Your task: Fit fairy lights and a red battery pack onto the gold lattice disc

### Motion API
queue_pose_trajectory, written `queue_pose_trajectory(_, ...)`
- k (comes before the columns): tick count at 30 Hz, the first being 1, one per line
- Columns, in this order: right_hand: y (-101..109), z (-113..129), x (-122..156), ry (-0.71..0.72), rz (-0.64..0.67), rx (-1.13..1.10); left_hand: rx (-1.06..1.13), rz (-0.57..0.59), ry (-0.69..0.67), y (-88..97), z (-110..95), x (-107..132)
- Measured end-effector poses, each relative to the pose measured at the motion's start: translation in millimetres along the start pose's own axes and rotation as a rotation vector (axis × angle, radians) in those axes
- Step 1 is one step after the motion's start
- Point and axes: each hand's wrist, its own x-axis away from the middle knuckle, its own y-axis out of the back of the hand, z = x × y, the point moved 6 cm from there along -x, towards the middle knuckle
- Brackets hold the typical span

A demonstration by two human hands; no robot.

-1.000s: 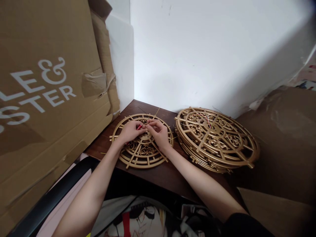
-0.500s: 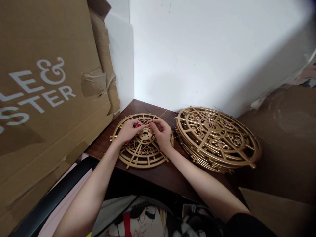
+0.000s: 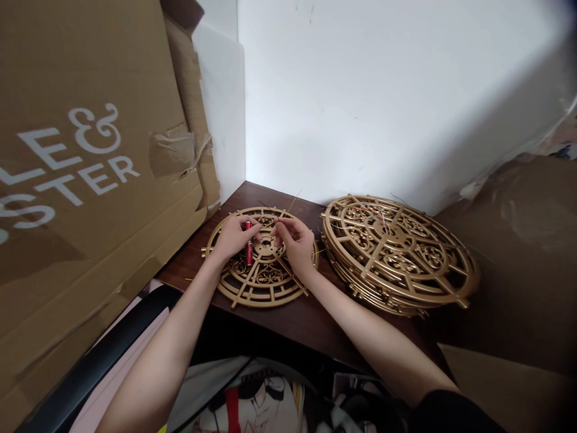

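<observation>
A round gold openwork frame (image 3: 246,296) lies flat in front of me, with scrollwork between its spokes. Over its left side, my left hand (image 3: 234,236) is closed around a short red pen-like tool (image 3: 249,249), which points down toward the frame. Just right of the hub, my right hand (image 3: 295,240) pinches a thin wire in its fingertips. From there, a yellow wire (image 3: 295,199) sticks up beyond the fingers. The fingertips of the two hands are a little apart. What the tool's upper end looks like is hidden by my left fingers.
A stack of similar gold frames (image 3: 369,267) stands on the right of the brown table (image 3: 333,322), with coloured wires at the top hub. A large cardboard box (image 3: 148,84) rises at the left, and a white wall (image 3: 342,102) is behind. More cardboard (image 3: 518,252) is at the right.
My left hand has drawn slightly left, away from my right fingertips. The red tool has turned more upright and shows more. The yellow wire has shifted, while my right hand stays nearly in place.
</observation>
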Motion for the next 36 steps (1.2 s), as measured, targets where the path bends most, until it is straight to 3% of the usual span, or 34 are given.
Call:
queue_pose_trajectory(12, -1.8, -4.6, 0.0, -0.033, 0.036, -0.012, 0.067, 0.041, -0.021, -1.2, -0.7, 0.1)
queue_pose_trajectory(19, 0.0, -9.2, 0.2, -0.084, 0.031, 0.054, 0.423, -0.039, 0.106, 6.7, 4.2, 5.4)
queue_pose_trajectory(23, 0.7, -11.8, 0.6, -0.11, 0.034, 0.083, 0.601, 0.031, 0.118, 4.9, 3.3, 6.5)
queue_pose_trajectory(28, -0.3, -15.9, 0.7, -0.146, 0.07, 0.114, 0.439, 0.117, 0.115, 1.1, 0.2, 11.7)
queue_pose_trajectory(31, -1.8, -17.8, 1.1, -0.16, 0.096, 0.137, 0.297, 0.104, 0.09, 2.7, -0.6, 12.8)
queue_pose_trajectory(36, -7.3, -16.6, 3.4, -0.17, 0.167, 0.175, 0.264, 0.068, 0.089, 4.5, -1.8, 12.6)
